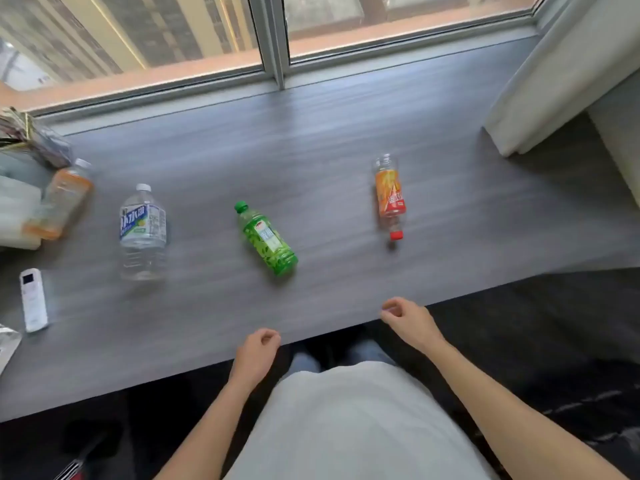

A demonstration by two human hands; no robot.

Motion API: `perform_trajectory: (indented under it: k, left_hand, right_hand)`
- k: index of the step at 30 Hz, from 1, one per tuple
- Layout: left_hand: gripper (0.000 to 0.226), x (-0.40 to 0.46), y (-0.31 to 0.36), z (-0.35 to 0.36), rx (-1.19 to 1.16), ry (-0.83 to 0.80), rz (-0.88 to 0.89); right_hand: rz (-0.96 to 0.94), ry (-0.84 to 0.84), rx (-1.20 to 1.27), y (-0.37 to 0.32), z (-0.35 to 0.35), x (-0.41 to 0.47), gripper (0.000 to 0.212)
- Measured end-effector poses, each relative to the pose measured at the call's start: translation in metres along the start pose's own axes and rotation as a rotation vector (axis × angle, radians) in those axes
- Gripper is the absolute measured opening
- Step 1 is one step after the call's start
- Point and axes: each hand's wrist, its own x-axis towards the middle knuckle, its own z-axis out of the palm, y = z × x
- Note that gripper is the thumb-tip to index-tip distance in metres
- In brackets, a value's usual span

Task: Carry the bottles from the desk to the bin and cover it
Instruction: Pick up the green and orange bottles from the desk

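Note:
Several bottles lie on the grey desk (pixel 311 140). A green bottle (pixel 266 239) with a green cap is in the middle. A clear water bottle (pixel 143 233) with a blue label lies to its left. An orange-labelled bottle (pixel 64 199) with a white cap rests at the far left. An orange and red bottle (pixel 390 197) with a red cap lies to the right. My left hand (pixel 258 349) hovers at the desk's front edge, fingers curled, holding nothing. My right hand (pixel 407 318) is curled the same way just right of it. No bin is in view.
A white remote control (pixel 33 299) lies at the left front of the desk. White boxes (pixel 17 216) and a bundle of cables (pixel 31 136) sit at the far left. A window runs along the back; a pale curtain (pixel 554 81) hangs at the right.

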Motion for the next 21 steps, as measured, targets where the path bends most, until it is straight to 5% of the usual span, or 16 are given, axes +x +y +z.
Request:
perform_trajectory:
  k: [3, 10, 16, 21]
  left_hand:
    - [0.012, 0.02, 0.032, -0.025, -0.122, 0.167, 0.024]
    - [0.077, 0.082, 0.126, -0.072, -0.278, 0.338, -0.081]
    - [0.099, 0.112, 0.163, -0.065, -0.313, 0.43, -0.171]
    - [0.087, 0.127, 0.166, -0.045, -0.277, 0.436, -0.209]
  right_hand:
    - [-0.065, 0.167, 0.085, -0.033, -0.032, 0.029, 0.031]
    - [-0.12, 0.5, 0.156, -0.113, -0.103, 0.11, 0.062]
    - [-0.022, 0.492, 0.144, -0.128, -0.108, 0.161, 0.095]
    - [0.076, 0.479, 0.091, -0.119, -0.097, 0.188, 0.1]
